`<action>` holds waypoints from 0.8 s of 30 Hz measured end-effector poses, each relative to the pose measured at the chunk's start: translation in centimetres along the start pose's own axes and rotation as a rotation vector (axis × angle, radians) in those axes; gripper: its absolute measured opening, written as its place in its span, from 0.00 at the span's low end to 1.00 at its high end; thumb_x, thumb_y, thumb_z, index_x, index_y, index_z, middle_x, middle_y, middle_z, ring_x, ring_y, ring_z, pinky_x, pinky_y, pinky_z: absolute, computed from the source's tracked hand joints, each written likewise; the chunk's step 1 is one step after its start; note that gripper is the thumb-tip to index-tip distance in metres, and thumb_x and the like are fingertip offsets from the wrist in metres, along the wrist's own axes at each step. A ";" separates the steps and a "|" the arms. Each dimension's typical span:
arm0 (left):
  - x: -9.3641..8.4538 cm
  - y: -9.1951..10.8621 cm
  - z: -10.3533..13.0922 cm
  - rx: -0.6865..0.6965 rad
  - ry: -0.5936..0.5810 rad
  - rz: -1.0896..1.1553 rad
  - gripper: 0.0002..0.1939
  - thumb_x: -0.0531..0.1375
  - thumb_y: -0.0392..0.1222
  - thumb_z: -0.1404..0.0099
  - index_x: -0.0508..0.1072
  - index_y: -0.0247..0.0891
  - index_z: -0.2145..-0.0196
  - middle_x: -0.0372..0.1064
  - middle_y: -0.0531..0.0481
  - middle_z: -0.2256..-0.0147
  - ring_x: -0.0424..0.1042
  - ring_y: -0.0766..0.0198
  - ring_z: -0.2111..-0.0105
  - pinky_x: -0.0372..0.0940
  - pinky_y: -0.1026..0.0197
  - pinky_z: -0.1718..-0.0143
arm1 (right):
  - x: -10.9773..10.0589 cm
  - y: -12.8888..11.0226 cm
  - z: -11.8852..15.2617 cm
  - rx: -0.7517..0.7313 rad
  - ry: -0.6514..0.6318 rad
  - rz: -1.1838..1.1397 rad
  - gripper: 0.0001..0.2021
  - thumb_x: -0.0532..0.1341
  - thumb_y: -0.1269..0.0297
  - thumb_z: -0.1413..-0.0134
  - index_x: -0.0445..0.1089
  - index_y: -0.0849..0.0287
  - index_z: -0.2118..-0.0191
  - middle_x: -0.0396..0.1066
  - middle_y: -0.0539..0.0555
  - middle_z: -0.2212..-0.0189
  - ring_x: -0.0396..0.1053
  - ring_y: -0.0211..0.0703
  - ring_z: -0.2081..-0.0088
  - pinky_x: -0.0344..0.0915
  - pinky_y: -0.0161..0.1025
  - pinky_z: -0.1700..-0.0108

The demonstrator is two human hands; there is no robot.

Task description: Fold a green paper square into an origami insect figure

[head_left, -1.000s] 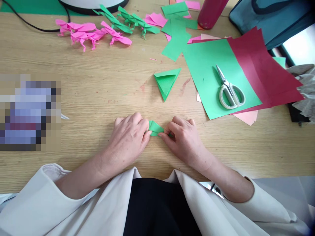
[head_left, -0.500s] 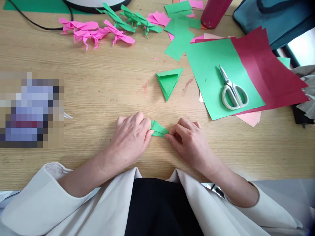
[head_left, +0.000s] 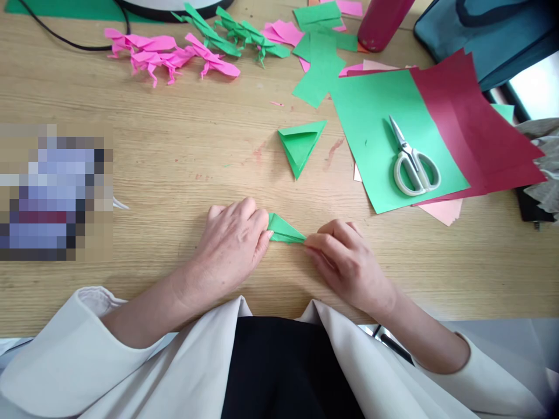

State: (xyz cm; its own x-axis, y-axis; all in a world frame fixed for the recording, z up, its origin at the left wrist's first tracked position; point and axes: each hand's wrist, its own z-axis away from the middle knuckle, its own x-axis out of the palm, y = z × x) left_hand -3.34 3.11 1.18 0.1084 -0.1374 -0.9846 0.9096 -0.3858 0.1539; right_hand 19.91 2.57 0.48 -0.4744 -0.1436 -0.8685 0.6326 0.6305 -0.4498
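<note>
Lies low on the wooden desk [head_left: 174,151], close in front of the body, directly between the hands: folded green paper [head_left: 283,229]. Runs mostly side to side along its long axis, dipping slightly toward the body at the right end. Tapers the same way, from a broad part beside the left hand [head_left: 238,238] to a thin tip at the right hand [head_left: 338,256]. Favours neither hand for nearness, being in touch with both. Looks held down at the broad part by the left hand, back upward, fingers curled under, thumb at the near edge. Cannot tell the paper's full extent beneath those fingers. Is pinched at the tip by the right hand, between thumb and fingertips, the other fingers loosely bent. Shows a crease lengthwise, nearly in line with the span from hand to hand. Beyond, farther from the body and apart from both hands: a green folded triangle [head_left: 301,146], one corner pointing back toward the paper. Farther right, on a green sheet [head_left: 367,110]: scissors [head_left: 407,150], blades pointing away from the body.
</note>
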 end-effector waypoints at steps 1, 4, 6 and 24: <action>0.0 0.0 0.0 -0.004 -0.007 0.005 0.07 0.54 0.38 0.30 0.67 0.38 0.68 0.66 0.43 0.64 0.69 0.52 0.63 0.59 0.52 0.63 | 0.0 0.0 0.3 -0.073 -0.003 0.034 0.10 0.53 0.71 0.31 0.70 0.58 0.53 0.68 0.56 0.64 0.66 0.43 0.63 0.60 0.43 0.59; -0.1 0.1 0.0 -0.009 -0.021 0.012 0.08 0.54 0.38 0.30 0.68 0.38 0.68 0.66 0.43 0.64 0.69 0.51 0.63 0.59 0.51 0.62 | 0.0 0.0 0.8 -0.248 -0.057 0.127 0.16 0.50 0.71 0.32 0.68 0.61 0.44 0.70 0.59 0.60 0.66 0.47 0.62 0.61 0.46 0.59; -0.2 0.1 -0.1 -0.008 -0.022 0.011 0.08 0.54 0.38 0.30 0.68 0.38 0.68 0.66 0.43 0.64 0.69 0.51 0.64 0.59 0.50 0.62 | 0.1 0.0 0.8 -0.290 -0.075 0.157 0.17 0.49 0.72 0.32 0.68 0.64 0.43 0.71 0.61 0.59 0.65 0.48 0.62 0.61 0.46 0.60; 0.0 -0.1 -0.2 0.007 -0.001 -0.008 0.08 0.54 0.39 0.30 0.67 0.38 0.68 0.66 0.44 0.65 0.69 0.52 0.65 0.58 0.52 0.64 | 0.1 0.2 1.3 -0.302 -0.046 0.218 0.18 0.53 0.74 0.34 0.69 0.66 0.42 0.72 0.60 0.61 0.64 0.47 0.64 0.63 0.46 0.63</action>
State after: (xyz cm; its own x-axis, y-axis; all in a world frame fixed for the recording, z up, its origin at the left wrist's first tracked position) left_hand -3.39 3.30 1.10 0.1002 -0.1352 -0.9857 0.9075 -0.3938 0.1462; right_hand 20.79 1.73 0.00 -0.3159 -0.0112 -0.9487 0.5031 0.8458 -0.1775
